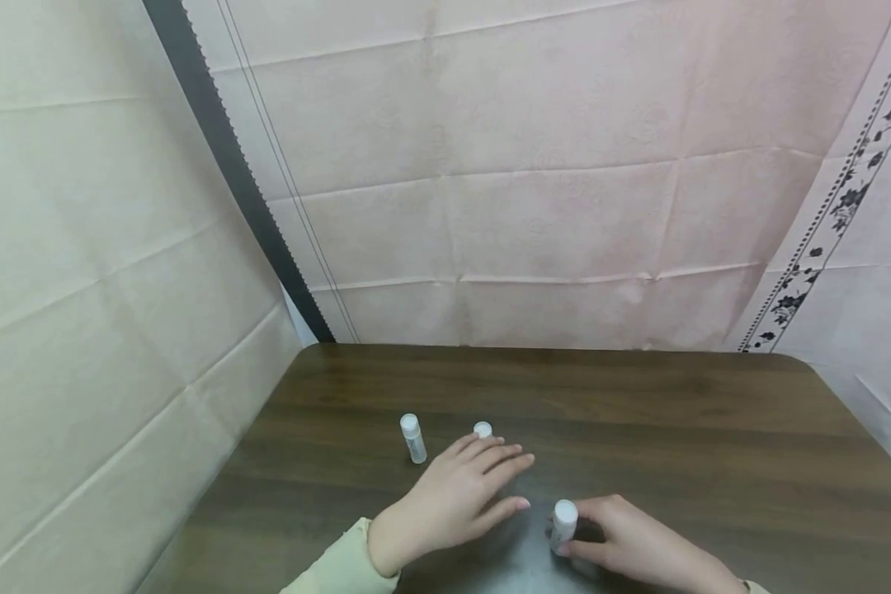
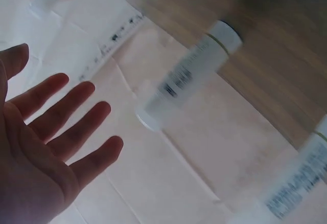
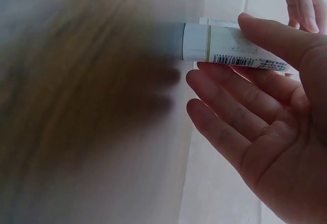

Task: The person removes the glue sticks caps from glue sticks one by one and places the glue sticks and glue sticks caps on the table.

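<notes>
Between thumb and fingers, my right hand (image 1: 638,540) pinches a white glue stick (image 1: 563,524), upright at the tabletop; its barcode label shows in the right wrist view on the same glue stick (image 3: 240,45). My left hand (image 1: 456,499) is held over the table with fingers straight and spread, holding nothing. Just beyond its fingers stands a second glue stick (image 1: 483,430), mostly hidden by the hand in the head view but plain in the left wrist view (image 2: 189,75). A third glue stick (image 1: 413,439) stands upright to the left of that one.
The dark wooden table (image 1: 638,412) has rounded far corners. Pale creased cloth (image 1: 549,206) hangs behind it, and another cloth sheet (image 1: 104,330) hangs along the left side. Both glue sticks beyond the left hand stand close to each other.
</notes>
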The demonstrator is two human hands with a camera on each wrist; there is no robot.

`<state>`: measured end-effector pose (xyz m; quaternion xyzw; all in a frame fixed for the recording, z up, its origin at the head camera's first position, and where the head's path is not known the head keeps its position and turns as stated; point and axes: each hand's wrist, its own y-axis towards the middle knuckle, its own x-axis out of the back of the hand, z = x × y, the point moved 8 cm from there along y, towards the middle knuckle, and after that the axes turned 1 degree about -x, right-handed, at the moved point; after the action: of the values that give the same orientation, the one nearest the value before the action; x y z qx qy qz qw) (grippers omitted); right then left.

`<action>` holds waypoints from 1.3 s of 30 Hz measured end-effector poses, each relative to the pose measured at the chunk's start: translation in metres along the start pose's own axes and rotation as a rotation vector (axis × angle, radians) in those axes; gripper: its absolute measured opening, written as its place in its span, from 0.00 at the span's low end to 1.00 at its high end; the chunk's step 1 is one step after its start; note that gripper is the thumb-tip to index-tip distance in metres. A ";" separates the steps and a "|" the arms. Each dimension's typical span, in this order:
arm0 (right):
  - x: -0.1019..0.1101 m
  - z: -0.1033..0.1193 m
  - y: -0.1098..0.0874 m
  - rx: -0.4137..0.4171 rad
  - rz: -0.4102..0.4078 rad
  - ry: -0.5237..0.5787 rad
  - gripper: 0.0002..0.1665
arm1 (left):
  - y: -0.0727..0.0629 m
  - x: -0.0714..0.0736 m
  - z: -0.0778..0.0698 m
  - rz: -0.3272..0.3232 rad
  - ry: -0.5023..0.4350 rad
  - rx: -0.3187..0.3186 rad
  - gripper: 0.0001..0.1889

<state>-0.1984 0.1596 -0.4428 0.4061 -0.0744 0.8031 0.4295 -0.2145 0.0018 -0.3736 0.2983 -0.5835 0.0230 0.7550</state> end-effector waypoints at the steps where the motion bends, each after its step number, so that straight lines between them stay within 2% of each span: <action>1: -0.001 0.001 0.000 -0.005 0.006 0.007 0.08 | 0.002 -0.001 -0.004 0.005 0.009 -0.025 0.25; 6: -0.003 0.002 0.001 -0.010 0.023 0.011 0.10 | 0.008 -0.006 -0.019 0.023 0.034 -0.112 0.25; 13: -0.006 0.002 0.003 0.014 0.044 0.012 0.12 | 0.010 -0.017 -0.033 0.044 0.051 -0.174 0.25; 21: -0.005 0.004 0.003 0.050 0.042 -0.031 0.14 | 0.013 -0.024 -0.038 0.047 0.037 -0.193 0.25; 26: -0.007 0.003 0.002 0.031 0.056 -0.014 0.12 | 0.016 -0.027 -0.042 0.041 0.008 -0.216 0.24; 33: -0.009 0.006 0.003 0.047 0.030 -0.027 0.06 | 0.016 -0.026 -0.046 0.022 -0.008 -0.227 0.21; 39: -0.010 0.008 0.004 0.061 0.047 0.008 0.07 | 0.016 -0.023 -0.046 0.024 -0.032 -0.233 0.18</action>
<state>-0.1937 0.1475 -0.4436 0.4139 -0.0580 0.8165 0.3982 -0.1881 0.0439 -0.3942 0.2016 -0.5976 -0.0407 0.7750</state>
